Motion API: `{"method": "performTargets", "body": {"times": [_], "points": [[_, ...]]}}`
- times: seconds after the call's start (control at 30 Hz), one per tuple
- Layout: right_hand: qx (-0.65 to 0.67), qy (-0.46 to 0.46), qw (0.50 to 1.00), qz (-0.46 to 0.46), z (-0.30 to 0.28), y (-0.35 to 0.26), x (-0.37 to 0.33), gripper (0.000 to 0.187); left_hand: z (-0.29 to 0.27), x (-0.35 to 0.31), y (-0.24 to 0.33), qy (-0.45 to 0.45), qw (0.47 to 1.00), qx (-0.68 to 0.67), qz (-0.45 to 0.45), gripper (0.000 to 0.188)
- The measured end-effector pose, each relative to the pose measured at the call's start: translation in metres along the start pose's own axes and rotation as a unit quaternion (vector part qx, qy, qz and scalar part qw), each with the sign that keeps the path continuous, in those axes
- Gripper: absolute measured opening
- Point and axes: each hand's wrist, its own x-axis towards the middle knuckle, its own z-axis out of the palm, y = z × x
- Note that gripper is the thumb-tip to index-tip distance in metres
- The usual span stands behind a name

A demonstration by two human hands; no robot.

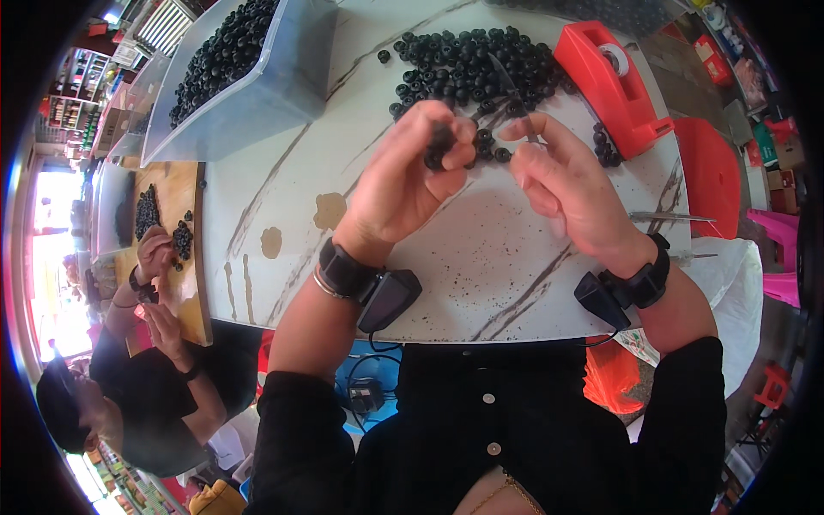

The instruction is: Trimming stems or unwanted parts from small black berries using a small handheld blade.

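At far left, a co-worker's hands [156, 257] are seen above a wooden board [193, 305]. The tub [296, 90] next along is filled with dark balls. By the left hand [390, 184], a ball [439, 146] is grasped between curled fingers, above the table [283, 184]; whether more than one is held cannot be told. Beyond the hands the pile [472, 64] is spread, with specks [468, 279] scattered nearer. The blade [505, 81] is pinched in the right hand [568, 180], its tip pointed away over the pile. For good work, the ball should be gripped firmly, fingertips kept off the edge, and short, light strokes made. At right, a dispenser [605, 90] is stood beside the pile.
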Motion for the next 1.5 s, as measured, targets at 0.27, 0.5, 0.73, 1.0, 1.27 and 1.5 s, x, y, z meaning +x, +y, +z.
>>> {"method": "performTargets", "body": {"times": [0.27,0.5,0.73,1.0,1.27,1.5], "points": [[0.019,0.005,1.000,-0.004,0.000,0.001,0.001,0.025,-0.004,0.000,0.003,0.075,0.750,0.647,0.111,0.007],[0.005,0.002,1.000,0.005,0.001,0.001,0.001,0.024,-0.003,-0.001,-0.004,0.033,0.615,0.781,0.107,0.018],[-0.015,0.001,1.000,0.001,0.001,0.001,0.001,0.023,0.008,-0.001,-0.001,0.061,0.865,0.499,0.007,0.018],[-0.049,0.024,0.998,-0.021,0.001,0.002,0.001,0.025,0.007,-0.001,-0.014,-0.016,0.960,0.280,-0.014,0.019],[-0.071,0.020,0.997,-0.019,0.001,0.001,0.001,0.023,0.008,-0.004,-0.016,-0.014,0.967,0.251,-0.036,0.020],[-0.007,0.012,1.000,-0.001,0.001,0.002,0.002,0.031,-0.003,0.000,-0.013,0.025,0.994,0.102,0.002,0.021]]}}
